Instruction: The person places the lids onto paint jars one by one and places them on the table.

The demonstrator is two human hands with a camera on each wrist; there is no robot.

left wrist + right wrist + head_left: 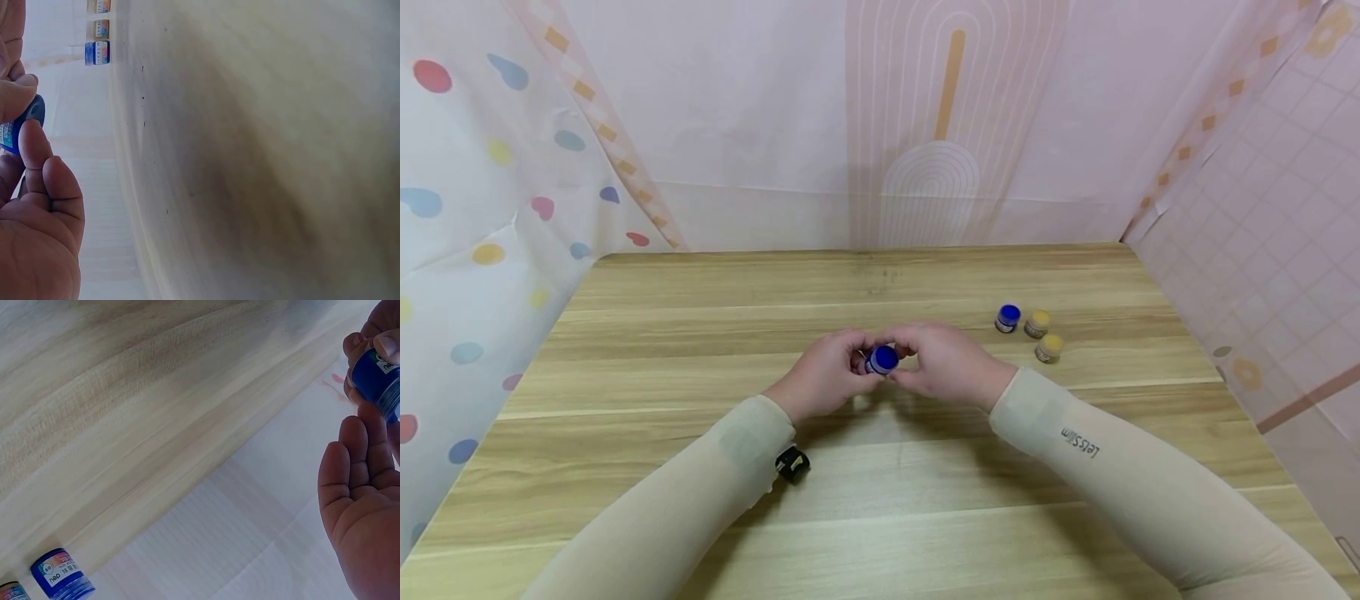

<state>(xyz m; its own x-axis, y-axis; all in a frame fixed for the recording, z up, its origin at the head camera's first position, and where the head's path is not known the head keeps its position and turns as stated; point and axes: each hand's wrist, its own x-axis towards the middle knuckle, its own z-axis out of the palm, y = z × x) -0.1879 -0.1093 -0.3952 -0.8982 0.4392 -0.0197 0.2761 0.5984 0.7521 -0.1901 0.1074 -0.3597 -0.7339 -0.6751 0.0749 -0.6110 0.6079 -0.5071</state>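
Note:
A small jar of blue paint (885, 359) is held up between both hands over the middle of the table, its blue top tilted toward the head camera. My left hand (826, 373) grips it from the left, thumb and fingers round its body. From the right, my right hand (953, 364) has its thumb and forefinger at the jar's rim. In the right wrist view, the jar (375, 376) shows a label partly covered by the left hand's fingers, while the right hand's fingertips (370, 415) meet its edge.
Another blue paint jar (1007, 317) stands to the right, beside two yellow paint jars (1037, 323). A small black device (792, 464) sits at the left cuff. The wooden table (647, 333) ends against patterned sheets (752, 108) behind and at the sides.

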